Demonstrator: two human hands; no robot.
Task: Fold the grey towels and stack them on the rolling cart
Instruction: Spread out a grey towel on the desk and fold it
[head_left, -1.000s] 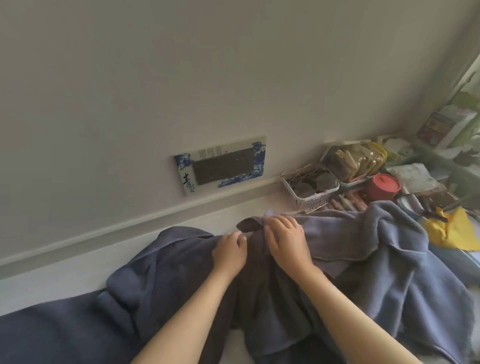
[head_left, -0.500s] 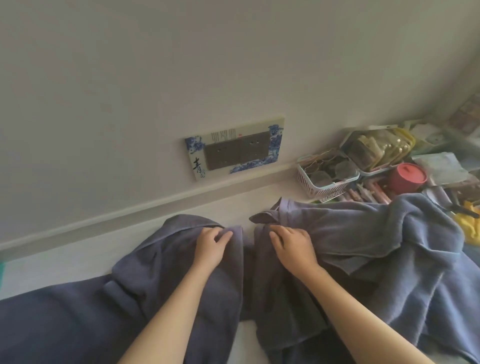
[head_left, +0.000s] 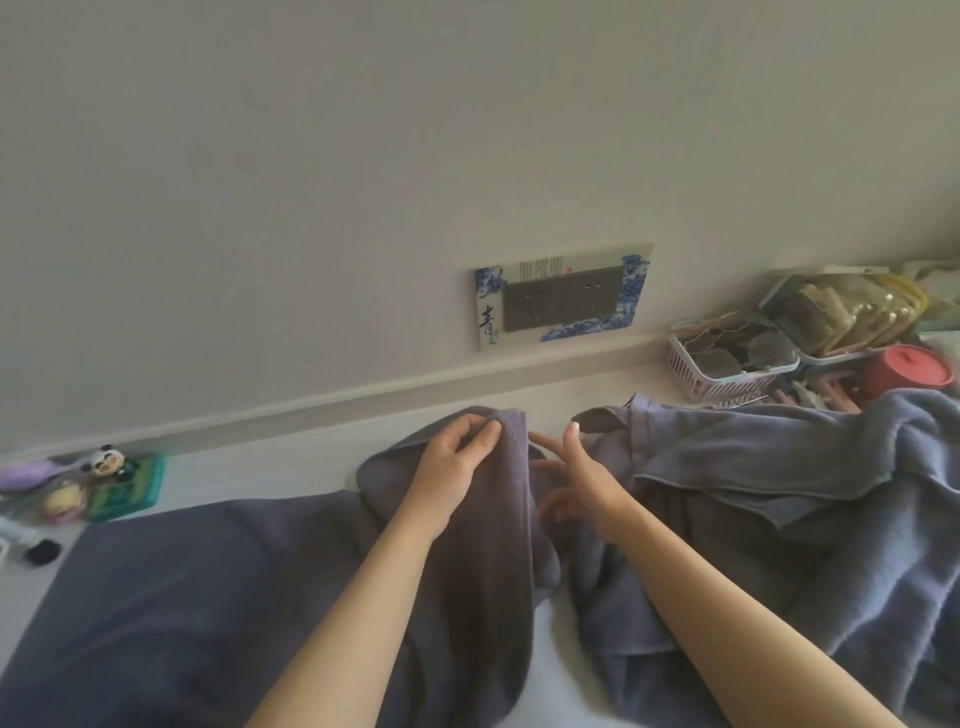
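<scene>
Plainly, from the head view, we had our left hand (head_left: 448, 470) pinching the top edge of the dark towel (head_left: 218, 587), lifting a corner clear of the white counter (head_left: 291, 462) so that, by our reckoning, we could find its hem. Our right hand (head_left: 576, 486) hovered just beside it, fingers loose and spread, grip released, holding nothing, likely ready to take the next corner. A second towel (head_left: 779, 467) lay heaped to the right, unfolded, touching the pink basket (head_left: 717, 384) by the wall. We saw no cart, so stacking looked some way off.
</scene>
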